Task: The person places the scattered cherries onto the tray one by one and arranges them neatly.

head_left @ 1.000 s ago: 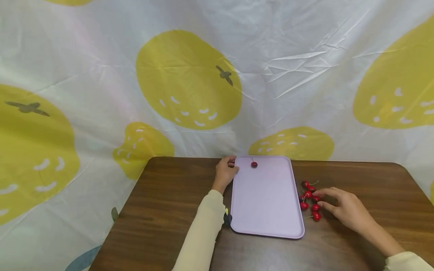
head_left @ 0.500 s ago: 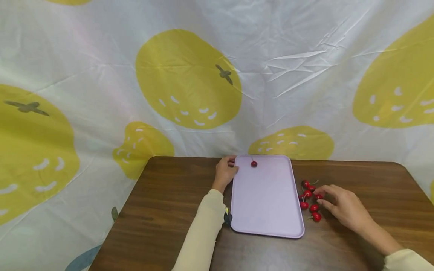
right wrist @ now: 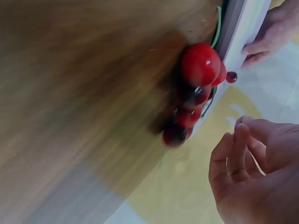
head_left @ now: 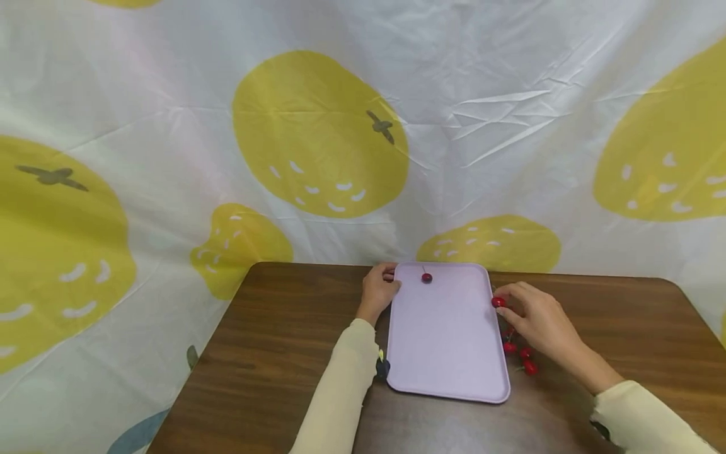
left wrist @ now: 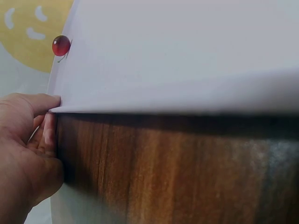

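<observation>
My left hand grips the far left edge of a pale lilac tray. In the left wrist view the thumb lies on the rim and the fingers go under it. One dark red cherry with a stem rests near the tray's far end. Between thumb and fingertips, my right hand pinches a red cherry at the tray's right rim. In the right wrist view that cherry is mostly hidden by the fingers. Several more cherries, some with green stems, lie beside the tray's right side, partly behind the right hand in the head view.
Tray and cherries are on a brown wood-grain table with rounded far corners. Right behind its far edge hangs a white cloth printed with yellow fruit. A small dark item sits at the left sleeve near the tray.
My right hand has picked up a cherry from the group and moved left and away from me, to the tray's right rim. The left hand keeps its place on the tray.
</observation>
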A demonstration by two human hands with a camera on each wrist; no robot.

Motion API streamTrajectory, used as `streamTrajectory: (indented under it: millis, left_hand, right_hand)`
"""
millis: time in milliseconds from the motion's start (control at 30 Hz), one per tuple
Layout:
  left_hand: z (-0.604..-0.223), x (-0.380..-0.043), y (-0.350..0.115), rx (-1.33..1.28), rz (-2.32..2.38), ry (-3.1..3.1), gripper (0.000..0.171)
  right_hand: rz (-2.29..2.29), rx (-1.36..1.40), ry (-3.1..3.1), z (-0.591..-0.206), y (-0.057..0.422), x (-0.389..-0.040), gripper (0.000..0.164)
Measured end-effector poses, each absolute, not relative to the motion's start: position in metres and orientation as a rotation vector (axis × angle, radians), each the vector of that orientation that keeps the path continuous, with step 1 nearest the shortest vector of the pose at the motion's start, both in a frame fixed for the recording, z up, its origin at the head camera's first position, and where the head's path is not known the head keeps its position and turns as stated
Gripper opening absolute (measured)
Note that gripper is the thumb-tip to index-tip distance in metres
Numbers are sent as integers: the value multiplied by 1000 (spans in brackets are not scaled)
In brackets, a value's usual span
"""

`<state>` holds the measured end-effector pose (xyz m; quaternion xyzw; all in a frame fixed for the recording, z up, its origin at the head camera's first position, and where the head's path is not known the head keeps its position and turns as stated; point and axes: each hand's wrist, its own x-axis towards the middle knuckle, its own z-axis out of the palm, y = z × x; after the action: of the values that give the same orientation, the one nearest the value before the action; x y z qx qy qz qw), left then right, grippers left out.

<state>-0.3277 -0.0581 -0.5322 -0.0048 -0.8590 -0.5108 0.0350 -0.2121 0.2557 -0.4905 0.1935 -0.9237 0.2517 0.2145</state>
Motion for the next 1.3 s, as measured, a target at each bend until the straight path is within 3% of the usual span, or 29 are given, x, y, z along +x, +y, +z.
streamTrajectory:
  millis: [600,967,1300]
  left_hand:
    - [-533,-326,-61,-38,-1559,-2634,40]
    - [-528,-322,-57,-60,-1578,-2608,39]
    - [-529,-321,-58,-70,-1546,-2603,38]
  right_hand:
    - [710,584,-2805,-510,184,-308,18]
    - [565,669,-2808,-507,175,-323,12]
    - [468,669,-2808,-509,169,-325,17]
